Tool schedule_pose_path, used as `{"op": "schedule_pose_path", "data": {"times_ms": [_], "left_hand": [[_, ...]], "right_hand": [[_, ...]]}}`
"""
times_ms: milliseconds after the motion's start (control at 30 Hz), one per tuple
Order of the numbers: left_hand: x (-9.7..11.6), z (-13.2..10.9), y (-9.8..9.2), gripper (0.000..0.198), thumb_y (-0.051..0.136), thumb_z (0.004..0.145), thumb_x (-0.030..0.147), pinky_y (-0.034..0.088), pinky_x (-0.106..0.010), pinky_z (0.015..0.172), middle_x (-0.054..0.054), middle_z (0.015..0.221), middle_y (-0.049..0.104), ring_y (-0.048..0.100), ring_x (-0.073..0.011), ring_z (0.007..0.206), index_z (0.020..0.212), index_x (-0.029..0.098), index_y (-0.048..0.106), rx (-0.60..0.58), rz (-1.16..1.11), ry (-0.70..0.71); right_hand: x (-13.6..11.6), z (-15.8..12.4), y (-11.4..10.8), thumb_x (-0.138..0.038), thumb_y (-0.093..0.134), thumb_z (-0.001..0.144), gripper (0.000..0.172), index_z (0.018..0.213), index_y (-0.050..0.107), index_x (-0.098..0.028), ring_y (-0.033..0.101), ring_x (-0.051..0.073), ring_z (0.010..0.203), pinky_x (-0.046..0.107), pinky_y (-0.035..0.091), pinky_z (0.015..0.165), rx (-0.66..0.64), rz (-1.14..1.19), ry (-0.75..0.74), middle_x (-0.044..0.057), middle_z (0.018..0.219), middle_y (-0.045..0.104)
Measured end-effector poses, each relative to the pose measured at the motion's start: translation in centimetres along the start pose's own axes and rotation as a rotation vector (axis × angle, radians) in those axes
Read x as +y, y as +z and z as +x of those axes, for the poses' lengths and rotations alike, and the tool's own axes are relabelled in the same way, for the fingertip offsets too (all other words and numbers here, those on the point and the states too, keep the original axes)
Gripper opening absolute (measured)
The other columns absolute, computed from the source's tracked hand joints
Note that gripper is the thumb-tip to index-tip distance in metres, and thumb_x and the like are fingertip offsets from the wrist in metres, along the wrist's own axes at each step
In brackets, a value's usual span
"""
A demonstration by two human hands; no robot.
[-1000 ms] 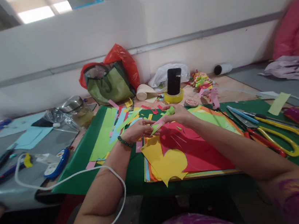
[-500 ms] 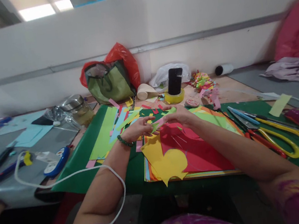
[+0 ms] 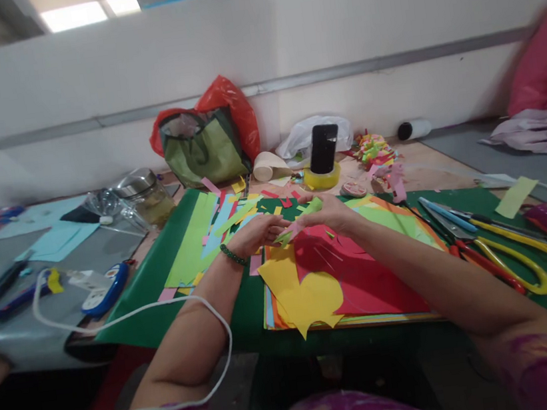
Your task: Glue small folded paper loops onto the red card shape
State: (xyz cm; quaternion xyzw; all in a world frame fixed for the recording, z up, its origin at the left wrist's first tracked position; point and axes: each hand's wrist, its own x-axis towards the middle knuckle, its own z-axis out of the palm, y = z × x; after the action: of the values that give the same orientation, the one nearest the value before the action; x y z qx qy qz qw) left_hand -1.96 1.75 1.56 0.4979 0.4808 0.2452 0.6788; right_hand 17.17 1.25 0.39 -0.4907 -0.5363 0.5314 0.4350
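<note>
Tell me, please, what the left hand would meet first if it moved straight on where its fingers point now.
From the left hand, most likely the green-and-pink paper held in the right hand; depth is unclear, so the two may be touching.

Green-and-pink paper piece (image 3: 293, 229) is partly covered by right hand (image 3: 332, 213); left hand (image 3: 256, 233) contact cannot be determined. Pink cloth (image 3: 543, 65) is cut off at right edge.
</note>
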Motion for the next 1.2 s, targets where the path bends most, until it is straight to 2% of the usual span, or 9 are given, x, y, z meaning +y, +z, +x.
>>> {"op": "schedule_pose_path", "data": {"times_ms": [100,233,367,667,867,1067,1200], "left_hand": [[-0.5,0.4,0.3,0.028,0.070,0.069,0.034,0.036,-0.019,0.046,0.004,0.050,0.041,0.040,-0.0064,0.046,0.057,0.014,0.055,-0.050,0.040,0.047],[-0.9,0.3,0.4,0.045,0.075,0.064,0.032,0.024,-0.019,0.043,0.007,0.046,0.026,0.024,-0.0026,0.042,0.045,0.017,0.037,-0.124,0.076,0.131],[-1.1,0.3,0.4,0.039,0.073,0.064,0.033,0.017,-0.020,0.044,0.006,0.046,0.028,0.023,-0.0026,0.043,0.046,0.016,0.043,-0.177,0.113,0.197],[-1.5,0.8,0.3,0.020,0.068,0.066,0.027,0.015,-0.021,0.045,0.003,0.047,0.043,0.027,-0.0031,0.042,0.057,0.011,0.058,-0.136,0.179,0.195],[-1.7,1.0,0.2,0.013,0.069,0.064,0.022,0.017,-0.019,0.045,0.005,0.046,0.041,0.028,-0.0033,0.042,0.065,0.010,0.064,-0.110,0.161,0.174],[-1.5,0.8,0.3,0.011,0.068,0.064,0.020,0.018,-0.018,0.044,0.004,0.047,0.042,0.029,-0.0032,0.043,0.065,0.010,0.063,-0.090,0.169,0.155],[-1.4,0.7,0.3,0.006,0.065,0.062,0.015,0.018,-0.018,0.044,0.006,0.046,0.041,0.030,-0.0032,0.042,0.064,0.011,0.062,-0.046,0.160,0.164]], "right_hand": [[0.3,0.2,0.1,-0.018,0.078,0.045,0.053,0.094,0.058,-0.016,0.053,0.011,0.051,0.023,0.045,0.053,0.016,-0.057,-0.018,-0.009,0.053,0.056],[0.9,0.5,0.0,-0.022,0.079,0.044,0.056,0.096,0.059,-0.016,0.051,0.010,0.052,0.022,0.043,0.053,0.014,-0.107,-0.039,-0.009,0.053,0.054],[1.5,0.8,0.0,-0.026,0.080,0.044,0.059,0.099,0.061,-0.016,0.051,0.011,0.055,0.023,0.043,0.054,0.024,-0.183,-0.051,-0.008,0.057,0.056],[1.2,0.5,0.3,-0.025,0.077,0.048,0.056,0.102,0.062,-0.015,0.053,0.014,0.058,0.024,0.040,0.055,0.012,-0.289,-0.083,-0.005,0.059,0.057],[1.3,0.4,0.5,-0.028,0.077,0.050,0.057,0.104,0.063,-0.014,0.044,0.011,0.053,0.024,0.033,0.052,0.034,-0.387,-0.122,-0.008,0.057,0.051],[1.5,0.4,0.5,-0.028,0.077,0.052,0.056,0.105,0.062,-0.015,0.053,0.015,0.064,0.027,0.041,0.062,0.064,-0.447,-0.174,-0.003,0.069,0.059],[1.4,0.5,0.3,-0.037,0.074,0.056,0.054,0.104,0.061,-0.017,0.054,0.015,0.063,0.029,0.043,0.062,0.069,-0.326,-0.159,-0.004,0.066,0.056]]}}
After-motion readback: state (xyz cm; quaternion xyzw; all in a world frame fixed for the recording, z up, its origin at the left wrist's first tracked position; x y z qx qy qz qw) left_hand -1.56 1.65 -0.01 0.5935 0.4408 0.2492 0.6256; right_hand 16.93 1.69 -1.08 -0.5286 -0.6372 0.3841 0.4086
